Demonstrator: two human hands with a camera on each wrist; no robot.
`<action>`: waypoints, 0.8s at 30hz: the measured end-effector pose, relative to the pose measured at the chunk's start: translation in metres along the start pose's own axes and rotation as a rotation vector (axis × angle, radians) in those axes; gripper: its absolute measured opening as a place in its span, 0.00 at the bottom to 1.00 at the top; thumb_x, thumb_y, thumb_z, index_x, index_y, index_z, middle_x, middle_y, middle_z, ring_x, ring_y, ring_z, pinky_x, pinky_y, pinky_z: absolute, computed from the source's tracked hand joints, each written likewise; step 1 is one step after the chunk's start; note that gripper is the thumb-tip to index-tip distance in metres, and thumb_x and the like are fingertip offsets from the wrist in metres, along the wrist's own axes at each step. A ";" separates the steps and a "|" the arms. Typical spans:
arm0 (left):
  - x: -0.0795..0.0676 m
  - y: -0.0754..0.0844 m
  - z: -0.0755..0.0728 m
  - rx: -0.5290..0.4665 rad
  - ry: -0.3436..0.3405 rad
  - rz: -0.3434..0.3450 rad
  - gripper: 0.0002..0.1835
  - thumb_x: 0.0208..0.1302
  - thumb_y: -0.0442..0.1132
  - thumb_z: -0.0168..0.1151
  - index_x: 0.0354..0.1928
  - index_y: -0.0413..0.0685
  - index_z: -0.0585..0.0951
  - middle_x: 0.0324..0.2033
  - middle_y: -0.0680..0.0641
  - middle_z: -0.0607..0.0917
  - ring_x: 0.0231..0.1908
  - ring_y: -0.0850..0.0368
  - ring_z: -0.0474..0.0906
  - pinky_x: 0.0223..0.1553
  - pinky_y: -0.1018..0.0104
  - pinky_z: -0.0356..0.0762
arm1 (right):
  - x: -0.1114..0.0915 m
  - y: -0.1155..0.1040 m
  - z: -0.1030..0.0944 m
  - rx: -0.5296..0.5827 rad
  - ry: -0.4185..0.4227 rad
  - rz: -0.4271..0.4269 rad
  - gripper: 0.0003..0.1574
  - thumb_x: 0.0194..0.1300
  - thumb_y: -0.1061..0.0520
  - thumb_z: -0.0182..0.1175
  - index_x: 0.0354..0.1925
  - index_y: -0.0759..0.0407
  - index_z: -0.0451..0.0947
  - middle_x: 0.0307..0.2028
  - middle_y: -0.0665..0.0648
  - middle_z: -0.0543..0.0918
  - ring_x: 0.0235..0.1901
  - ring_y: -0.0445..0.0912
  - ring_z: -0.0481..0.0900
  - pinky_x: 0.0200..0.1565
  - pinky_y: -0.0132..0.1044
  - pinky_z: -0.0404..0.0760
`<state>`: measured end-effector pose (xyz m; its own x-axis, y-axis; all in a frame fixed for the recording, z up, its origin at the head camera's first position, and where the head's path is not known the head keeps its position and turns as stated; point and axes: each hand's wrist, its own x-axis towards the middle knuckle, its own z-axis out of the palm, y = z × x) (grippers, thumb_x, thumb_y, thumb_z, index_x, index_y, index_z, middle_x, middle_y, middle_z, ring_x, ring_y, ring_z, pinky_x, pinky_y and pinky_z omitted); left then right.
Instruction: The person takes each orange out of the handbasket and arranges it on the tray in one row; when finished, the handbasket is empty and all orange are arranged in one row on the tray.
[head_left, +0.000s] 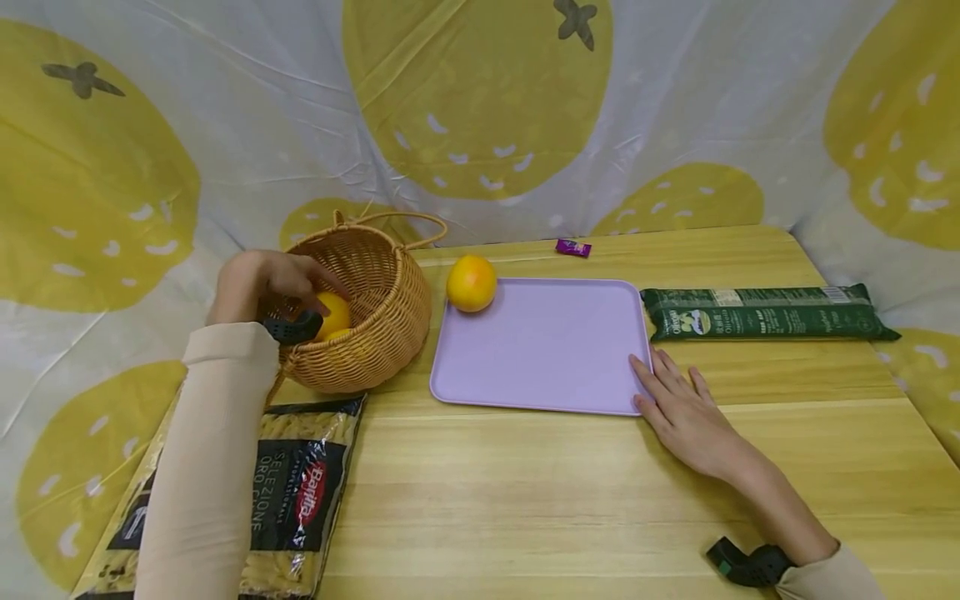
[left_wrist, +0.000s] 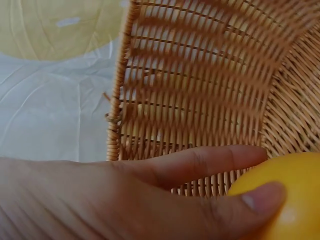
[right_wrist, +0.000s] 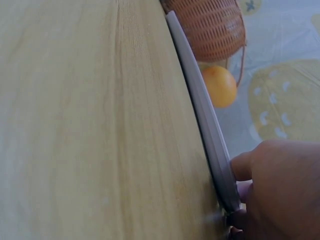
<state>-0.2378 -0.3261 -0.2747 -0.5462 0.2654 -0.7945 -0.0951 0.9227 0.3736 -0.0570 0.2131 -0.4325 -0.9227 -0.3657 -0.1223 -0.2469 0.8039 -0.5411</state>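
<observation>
1. The Barilla pasta bag (head_left: 292,500) lies nearest, at the left front corner of the wooden table (head_left: 525,500), partly under the left sleeve.
2. The right hand (head_left: 686,408) rests flat on the table, fingers (head_left: 660,379) straight and slightly spread, their tips touching the front right corner of the lilac tray (head_left: 540,346). The right wrist view shows the tray's edge (right_wrist: 205,115) against the fingertips.
3. The left hand (head_left: 262,283) reaches into the wicker basket (head_left: 375,333), which stands just left of the tray. Its fingers (left_wrist: 210,162) curl round a yellow fruit (left_wrist: 295,190) inside the basket, thumb pressed on its skin.
4. An orange (head_left: 472,283) sits on the tray's far left corner, just beside the basket.
5. A long green packet (head_left: 765,312) lies right of the tray, close to its edge.
6. Farthest, a small purple wrapper (head_left: 573,247) lies near the table's back edge, before the lemon-print cloth (head_left: 480,100).
</observation>
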 end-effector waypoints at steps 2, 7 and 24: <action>0.002 -0.002 0.000 0.000 0.000 0.030 0.32 0.77 0.36 0.58 0.78 0.39 0.63 0.69 0.26 0.67 0.40 0.52 0.74 0.39 0.64 0.76 | 0.000 0.000 0.000 -0.001 -0.001 0.002 0.39 0.85 0.44 0.42 0.83 0.58 0.47 0.82 0.72 0.43 0.81 0.68 0.39 0.75 0.70 0.34; 0.006 -0.006 0.000 -0.077 -0.009 0.056 0.33 0.77 0.39 0.59 0.79 0.40 0.61 0.77 0.29 0.58 0.38 0.57 0.74 0.41 0.64 0.78 | 0.000 -0.001 -0.001 -0.005 -0.002 0.000 0.40 0.84 0.44 0.42 0.83 0.57 0.47 0.82 0.71 0.43 0.81 0.68 0.40 0.75 0.70 0.34; 0.011 -0.011 0.000 -0.011 -0.013 0.135 0.34 0.79 0.44 0.57 0.79 0.40 0.60 0.80 0.29 0.49 0.77 0.29 0.53 0.69 0.43 0.69 | -0.003 -0.001 0.003 -0.004 0.001 -0.009 0.40 0.85 0.42 0.39 0.84 0.55 0.44 0.82 0.70 0.41 0.82 0.67 0.38 0.76 0.69 0.31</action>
<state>-0.2427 -0.3336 -0.2872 -0.5438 0.3908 -0.7427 -0.0307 0.8751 0.4829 -0.0533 0.2119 -0.4346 -0.9207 -0.3726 -0.1160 -0.2566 0.8021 -0.5393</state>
